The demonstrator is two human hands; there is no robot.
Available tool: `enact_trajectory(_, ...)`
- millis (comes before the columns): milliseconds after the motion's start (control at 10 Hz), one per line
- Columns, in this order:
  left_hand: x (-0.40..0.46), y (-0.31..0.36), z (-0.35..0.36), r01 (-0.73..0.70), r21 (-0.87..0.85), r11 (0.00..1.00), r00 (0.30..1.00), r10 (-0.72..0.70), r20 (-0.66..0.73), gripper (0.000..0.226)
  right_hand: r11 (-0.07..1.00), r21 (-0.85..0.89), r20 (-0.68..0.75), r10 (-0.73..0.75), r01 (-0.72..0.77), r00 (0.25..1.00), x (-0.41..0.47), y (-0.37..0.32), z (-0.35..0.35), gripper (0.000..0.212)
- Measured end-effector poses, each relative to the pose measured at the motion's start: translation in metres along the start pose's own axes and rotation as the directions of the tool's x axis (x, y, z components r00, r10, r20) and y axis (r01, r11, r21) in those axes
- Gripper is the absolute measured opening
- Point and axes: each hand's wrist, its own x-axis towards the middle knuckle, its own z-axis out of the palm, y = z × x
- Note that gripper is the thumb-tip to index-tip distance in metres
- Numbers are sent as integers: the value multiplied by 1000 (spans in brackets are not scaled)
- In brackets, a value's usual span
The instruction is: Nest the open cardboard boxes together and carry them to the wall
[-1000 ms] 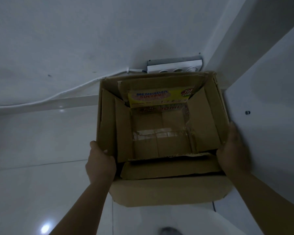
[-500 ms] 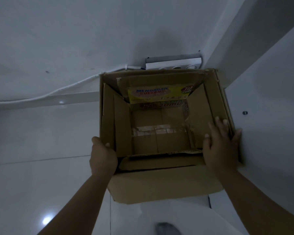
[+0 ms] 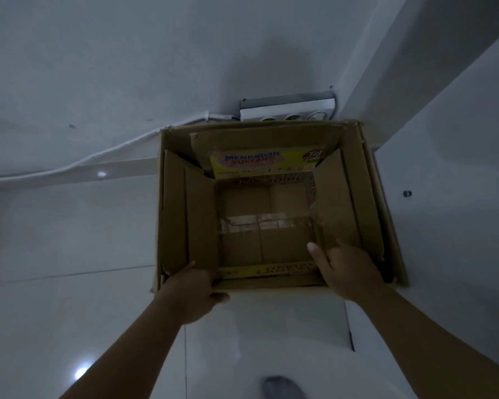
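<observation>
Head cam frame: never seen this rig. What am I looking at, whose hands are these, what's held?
There is no robot here. A person wears one wide-angle camera on the head, looking forward and down, so you see their own two bare arms reaching in from the bottom edge.

In the middle is an open outer cardboard box with a smaller inner box nested in it; the inner one has yellow printed flaps. They sit on a pale tiled floor, close against a white wall.

The left hand grips the near left corner of the boxes. The right hand is laid over the near right edge, fingers reaching inside.

Behind the boxes, a white power strip lies at the wall, its cable trailing left.
</observation>
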Motion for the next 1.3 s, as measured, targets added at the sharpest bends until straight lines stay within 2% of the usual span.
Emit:
enact_trajectory(100,2,2,-4,21,53,998,998,-24,60,49,998,-65,30,0,2,1000,3,-2,-4,66)
enact_trajectory(200,4,0,-8,-39,418,908,990,-21,138,84,968,-249,128,20,13,992,10,-2,-2,63)
enact_trajectory(300,6,-5,-12,-3,542,840,987,-84,135,103,946,-290,262,226,-147,938,15,11,-8,59)
enact_trajectory(400,5,-3,-11,34,509,860,984,-117,132,102,924,-280,276,338,-262,900,21,17,-14,60)
enact_trajectory(500,5,3,-7,11,501,866,989,-83,123,96,894,-272,219,418,-356,882,41,-6,-14,56)
enact_trajectory(600,4,5,-5,-6,477,879,991,-57,119,82,912,14,150,404,-410,903,82,-39,-24,49)
enact_trajectory(700,4,4,-2,11,446,895,996,-51,79,75,705,578,135,413,-410,901,123,-72,-49,33)
enact_trajectory(800,5,3,0,18,434,901,997,-49,61,73,474,813,144,396,-336,907,151,-89,-66,25)
enact_trajectory(900,8,4,-3,29,407,913,997,-58,58,71,382,884,139,334,-269,932,154,-85,-67,56)
enact_trajectory(1000,4,7,-6,47,419,907,994,-85,73,72,474,839,95,355,-267,930,123,-82,-51,51)
enact_trajectory(1100,-7,17,-9,93,441,893,991,-126,45,76,656,662,109,395,-363,912,67,-73,-24,38)
enact_trajectory(1200,-25,30,-11,149,359,921,989,-132,-71,70,852,358,1,409,-382,913,15,-55,-3,35)
enact_trajectory(1300,-59,44,-5,181,195,964,972,-145,-184,63,925,38,-41,379,-377,925,-29,-48,1,34)
